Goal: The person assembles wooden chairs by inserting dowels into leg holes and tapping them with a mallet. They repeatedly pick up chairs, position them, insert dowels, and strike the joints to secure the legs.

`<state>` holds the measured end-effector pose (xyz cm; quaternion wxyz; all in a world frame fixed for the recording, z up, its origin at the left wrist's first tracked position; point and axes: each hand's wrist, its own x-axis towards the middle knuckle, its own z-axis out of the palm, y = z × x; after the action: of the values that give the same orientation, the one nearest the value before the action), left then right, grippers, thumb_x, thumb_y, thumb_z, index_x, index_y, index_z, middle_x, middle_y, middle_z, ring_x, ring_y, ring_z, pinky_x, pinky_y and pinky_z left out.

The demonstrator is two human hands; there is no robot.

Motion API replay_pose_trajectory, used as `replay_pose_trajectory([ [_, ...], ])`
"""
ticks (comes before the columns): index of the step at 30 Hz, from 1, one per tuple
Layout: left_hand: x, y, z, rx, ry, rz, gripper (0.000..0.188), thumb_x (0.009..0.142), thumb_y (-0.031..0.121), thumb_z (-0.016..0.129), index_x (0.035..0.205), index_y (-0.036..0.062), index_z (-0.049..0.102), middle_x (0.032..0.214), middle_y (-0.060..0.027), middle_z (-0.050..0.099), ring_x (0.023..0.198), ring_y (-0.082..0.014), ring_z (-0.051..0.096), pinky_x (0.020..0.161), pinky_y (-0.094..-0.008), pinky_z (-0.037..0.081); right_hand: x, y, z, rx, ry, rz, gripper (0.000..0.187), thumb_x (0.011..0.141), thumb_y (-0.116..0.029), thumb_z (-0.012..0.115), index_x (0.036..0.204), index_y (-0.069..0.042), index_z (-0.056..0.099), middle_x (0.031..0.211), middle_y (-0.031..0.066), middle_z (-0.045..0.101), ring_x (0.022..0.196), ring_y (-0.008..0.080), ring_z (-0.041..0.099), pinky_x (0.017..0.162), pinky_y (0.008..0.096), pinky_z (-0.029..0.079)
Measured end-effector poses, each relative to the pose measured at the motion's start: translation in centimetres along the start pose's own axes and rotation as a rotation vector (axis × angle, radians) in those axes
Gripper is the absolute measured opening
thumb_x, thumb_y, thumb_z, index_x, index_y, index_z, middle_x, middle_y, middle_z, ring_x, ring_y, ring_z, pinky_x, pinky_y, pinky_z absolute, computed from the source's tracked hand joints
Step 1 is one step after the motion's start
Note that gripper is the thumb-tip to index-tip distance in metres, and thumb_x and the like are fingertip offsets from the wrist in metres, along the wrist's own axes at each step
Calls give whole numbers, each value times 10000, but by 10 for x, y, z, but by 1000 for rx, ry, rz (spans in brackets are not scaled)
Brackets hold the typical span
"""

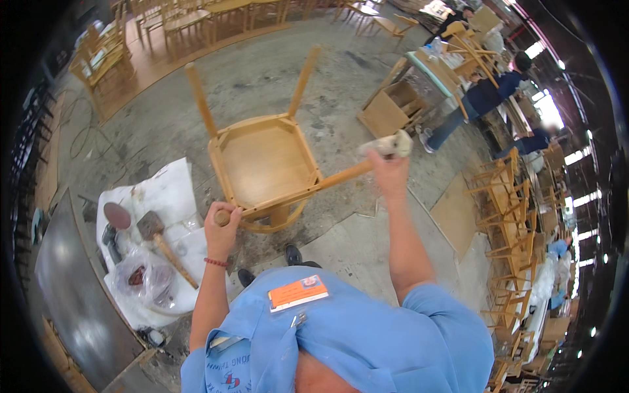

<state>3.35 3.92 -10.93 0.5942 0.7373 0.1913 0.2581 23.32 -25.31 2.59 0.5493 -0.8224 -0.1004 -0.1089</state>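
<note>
A light wooden chair is upside down in front of me, its seat underside facing up and its legs sticking out. My left hand is closed around the near left leg, whose round end pokes out between thumb and fingers. At the near right leg, my right hand grips a bunched whitish rag, slightly blurred, by the leg's end. Whether the rag touches the wood cannot be made out. The chair's curved back shows partly below the seat, toward my shoes.
On a white sheet at left lie a wooden-handled mallet, a tool with a round reddish disc and a clear plastic bag. A dark metal panel stands beside them. A cardboard box, chairs and a co-worker are at right.
</note>
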Motion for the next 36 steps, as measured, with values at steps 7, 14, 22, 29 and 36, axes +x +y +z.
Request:
replay_pose_trajectory([
  [7,3,7,6,-47,-118,-26,132,828,44,694,832,36,563,809,-20,593,742,-93,524,690,-244,456,28,99,-56,-433,245,59,314,740,-215,752,959,-10,658,949,111,692,836,217,667,752,355,512],
  [14,7,2,-2,-68,-154,-41,138,826,32,688,844,35,552,819,-24,586,748,-106,526,708,-253,457,20,97,-47,-209,176,17,346,743,-218,732,992,4,643,938,134,688,865,251,670,763,362,508],
  [22,14,-1,0,-85,-271,-32,171,814,31,697,837,41,528,822,-36,565,760,-116,526,717,-263,460,6,108,-59,-272,198,130,364,761,-158,747,1051,8,601,967,82,663,852,175,643,760,328,512],
  [29,8,5,-11,-55,-283,-77,193,770,2,695,815,44,512,840,-71,573,813,-188,563,783,-301,467,62,129,-47,-186,115,102,315,765,-151,748,1000,4,607,905,76,661,815,147,631,753,318,505],
  [36,12,18,-7,-19,-144,-174,199,731,-16,680,803,42,504,847,-77,571,848,-206,572,851,-344,472,287,89,98,-266,-109,-146,440,752,-341,716,983,25,635,874,158,685,840,291,664,762,378,505],
])
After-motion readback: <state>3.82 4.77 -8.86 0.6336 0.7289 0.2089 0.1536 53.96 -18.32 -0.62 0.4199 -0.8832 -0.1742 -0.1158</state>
